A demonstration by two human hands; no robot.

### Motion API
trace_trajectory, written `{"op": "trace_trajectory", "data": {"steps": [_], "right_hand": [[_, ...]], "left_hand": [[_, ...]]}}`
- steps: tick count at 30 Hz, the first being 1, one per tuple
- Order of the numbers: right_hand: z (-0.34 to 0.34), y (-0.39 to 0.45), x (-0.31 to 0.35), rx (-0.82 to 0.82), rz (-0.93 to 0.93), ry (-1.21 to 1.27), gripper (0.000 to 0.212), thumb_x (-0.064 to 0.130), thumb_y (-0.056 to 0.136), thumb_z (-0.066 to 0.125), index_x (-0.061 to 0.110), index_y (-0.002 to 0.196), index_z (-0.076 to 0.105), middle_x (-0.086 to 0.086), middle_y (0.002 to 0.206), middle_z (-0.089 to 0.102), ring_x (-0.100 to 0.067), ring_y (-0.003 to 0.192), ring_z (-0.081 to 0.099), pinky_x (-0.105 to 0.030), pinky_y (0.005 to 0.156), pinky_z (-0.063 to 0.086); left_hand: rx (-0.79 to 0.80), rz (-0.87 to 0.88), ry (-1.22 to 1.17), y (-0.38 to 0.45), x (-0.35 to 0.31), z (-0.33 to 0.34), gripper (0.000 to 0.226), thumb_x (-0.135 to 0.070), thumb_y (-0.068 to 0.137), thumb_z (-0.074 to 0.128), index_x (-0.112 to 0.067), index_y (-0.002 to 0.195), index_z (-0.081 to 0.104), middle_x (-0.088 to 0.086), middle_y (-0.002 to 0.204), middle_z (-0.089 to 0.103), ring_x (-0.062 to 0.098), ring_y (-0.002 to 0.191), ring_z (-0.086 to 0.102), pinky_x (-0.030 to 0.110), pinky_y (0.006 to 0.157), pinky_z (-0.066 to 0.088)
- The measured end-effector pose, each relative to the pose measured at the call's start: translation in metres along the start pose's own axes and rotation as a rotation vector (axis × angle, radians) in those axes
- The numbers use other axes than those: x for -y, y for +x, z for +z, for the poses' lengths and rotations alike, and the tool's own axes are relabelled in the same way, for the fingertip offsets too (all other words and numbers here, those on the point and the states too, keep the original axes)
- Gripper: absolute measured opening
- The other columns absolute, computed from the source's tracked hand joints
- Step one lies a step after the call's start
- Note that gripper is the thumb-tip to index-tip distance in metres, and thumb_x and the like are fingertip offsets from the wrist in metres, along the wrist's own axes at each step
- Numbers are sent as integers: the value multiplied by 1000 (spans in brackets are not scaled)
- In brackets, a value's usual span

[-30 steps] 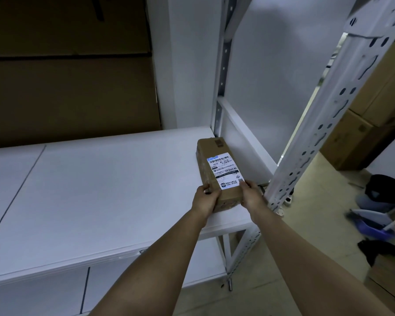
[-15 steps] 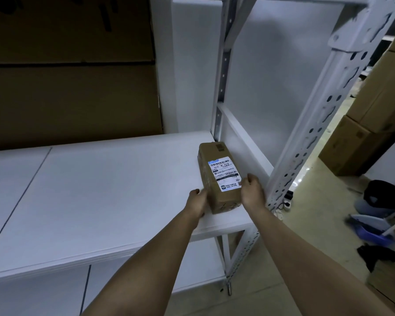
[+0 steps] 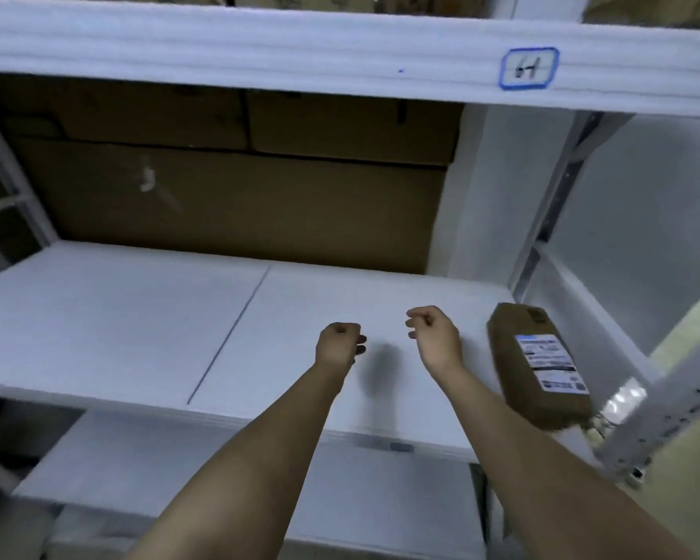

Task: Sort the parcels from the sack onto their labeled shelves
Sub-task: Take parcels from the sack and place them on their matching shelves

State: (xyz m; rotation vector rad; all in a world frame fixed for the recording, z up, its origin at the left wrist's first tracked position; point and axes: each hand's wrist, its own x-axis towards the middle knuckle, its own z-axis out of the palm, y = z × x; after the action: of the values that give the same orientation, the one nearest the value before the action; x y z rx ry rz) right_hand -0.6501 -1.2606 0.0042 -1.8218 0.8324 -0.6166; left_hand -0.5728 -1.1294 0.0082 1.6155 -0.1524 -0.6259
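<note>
White metal shelving (image 3: 110,317) filled your head view, large cardboard boxes (image 3: 235,204) stacked behind it. Upper shelf edge carried a blue-outlined label (image 3: 528,68), apparently "H". Brown cardboard parcel (image 3: 514,365) with a white shipping label (image 3: 552,363) lay flat at the middle shelf's right end, near the perforated upright (image 3: 663,418). Your left hand (image 3: 337,343) and right hand (image 3: 434,332) hovered over the shelf, fingers loosely curled, holding nothing, both apart from the parcel.

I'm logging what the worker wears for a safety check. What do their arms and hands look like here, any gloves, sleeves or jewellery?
Both forearms are bare as far as the frame shows: no sleeves in view. The left hand and right hand wear no gloves; no watch or wristband shows. Motion blur hides finer detail such as rings.
</note>
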Motion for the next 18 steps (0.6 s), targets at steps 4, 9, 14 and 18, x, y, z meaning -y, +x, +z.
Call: {"op": "trace_trajectory", "data": {"steps": [4,9,14,18], "right_hand": [[105,-31,45,150,-17,1,20,19,97,43,19,98,63,0,92,68,-18,82,65,-26,68,45],[249,-90,107,341,-12,38,19,19,95,45,18,95,63,2,85,68,-15,73,64,-30,73,46],[379,-158,162,563,-44,16,18,20,95,45,21,90,63,4,81,67,-13,70,63,-29,74,46],[476,-208,202,727,-74,6,15,20,93,49,21,86,62,3,79,68,-14,66,62,-31,77,46]], "left_hand": [[-123,28,-26,-1,-1,-121,21,-20,96,47,-8,110,56,6,96,65,15,76,63,25,67,45],[-316,30,-54,-11,5,-285,17,-19,95,47,-7,104,55,7,93,64,17,74,61,29,70,43],[-529,17,-102,-45,19,-430,13,-19,94,45,-11,95,56,3,87,63,15,73,62,28,68,45],[-705,40,-201,-81,30,-532,18,-11,93,44,-12,76,52,6,75,60,15,61,56,18,54,50]]}}
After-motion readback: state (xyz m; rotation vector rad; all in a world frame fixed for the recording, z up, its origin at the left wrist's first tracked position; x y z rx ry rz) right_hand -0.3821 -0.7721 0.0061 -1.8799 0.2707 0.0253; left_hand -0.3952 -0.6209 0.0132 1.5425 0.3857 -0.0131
